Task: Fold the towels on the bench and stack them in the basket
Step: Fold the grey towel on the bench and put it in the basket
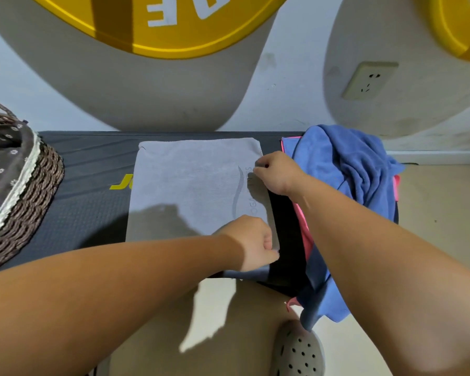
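Observation:
A grey towel [190, 185] lies flat on the dark bench [92, 213], folded into a rectangle with faint lettering near its right edge. My right hand [277, 172] pinches the towel's right edge near the far corner. My left hand [253, 241] pinches the same edge at the near right corner. A blue towel [345, 164] lies crumpled at the bench's right end, over a pink-edged cloth [303, 229], and hangs down toward the floor. The wicker basket [25, 210], lined with dark flowered fabric, stands at the bench's left end.
The bench backs onto a white wall with an outlet [369, 80] at the right. A grey clog [299, 351] shows on the beige floor below the bench's near edge.

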